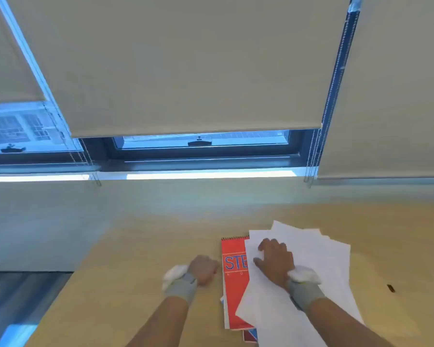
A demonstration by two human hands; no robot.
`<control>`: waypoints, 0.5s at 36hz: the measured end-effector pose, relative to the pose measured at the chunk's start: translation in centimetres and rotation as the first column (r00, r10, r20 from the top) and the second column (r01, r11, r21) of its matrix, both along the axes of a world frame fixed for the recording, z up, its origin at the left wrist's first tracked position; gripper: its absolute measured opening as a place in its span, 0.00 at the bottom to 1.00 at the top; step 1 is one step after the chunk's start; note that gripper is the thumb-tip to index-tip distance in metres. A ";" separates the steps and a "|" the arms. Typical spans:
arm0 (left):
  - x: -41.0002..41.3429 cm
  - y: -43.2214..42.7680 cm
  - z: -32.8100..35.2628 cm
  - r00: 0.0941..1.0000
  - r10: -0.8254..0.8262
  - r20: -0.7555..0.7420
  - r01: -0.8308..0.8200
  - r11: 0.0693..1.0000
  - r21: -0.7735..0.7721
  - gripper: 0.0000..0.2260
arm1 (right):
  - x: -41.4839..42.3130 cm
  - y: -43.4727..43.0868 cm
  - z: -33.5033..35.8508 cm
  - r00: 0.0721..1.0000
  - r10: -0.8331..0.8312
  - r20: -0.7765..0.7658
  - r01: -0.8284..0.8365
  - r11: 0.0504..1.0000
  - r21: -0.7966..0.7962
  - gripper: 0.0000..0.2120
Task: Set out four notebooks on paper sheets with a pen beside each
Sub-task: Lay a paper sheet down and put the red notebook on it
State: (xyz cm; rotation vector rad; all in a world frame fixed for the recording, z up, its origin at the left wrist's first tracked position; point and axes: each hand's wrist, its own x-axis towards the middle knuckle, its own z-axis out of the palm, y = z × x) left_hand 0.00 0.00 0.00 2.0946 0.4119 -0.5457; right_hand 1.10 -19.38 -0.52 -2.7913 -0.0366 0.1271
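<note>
The task is judged to be at its very start. A red spiral-bound notebook with blue lettering (233, 284) is seen lying on top of at least one more notebook, of which only a red-and-blue corner (250, 336) shows at its near end. How many notebooks are in the stack cannot be told. A loose, fanned pile of white paper sheets (323, 259) is lying to the right of the red notebook, with its left edge laid over the notebook's right side. No sheet has been set out on its own, no notebook has been placed on one, and no pen is to be seen. All four settings are therefore taken as still to be made.

The right hand (273, 262) is laid flat on the paper pile just right of the red notebook, with fingers spread and nothing gripped. The left hand (204, 269) is rested just left of the red notebook, with fingers curled under. Nothing is seen in it. Grey wristbands with white padding are worn on both wrists.

The stack is carried by a pale wooden table (161, 234). A small dark object (390, 288), too small to identify, is lying well to the right of the notebook. Beyond the notebook, a pale wall is met by a bright window sill (211, 175). Above the sill, beige roller blinds (186, 71) are drawn most of the way down over dark-framed windows (201, 142). Dark flooring (23, 296) is seen far to the left.
</note>
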 end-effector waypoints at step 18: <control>2.7 1.1 -5.8 0.959 0.238 0.153 -0.215 0.964 -0.153 0.13 | -2.1 -1.0 -5.4 1.000 0.000 0.014 0.001 1.000 -0.010 0.57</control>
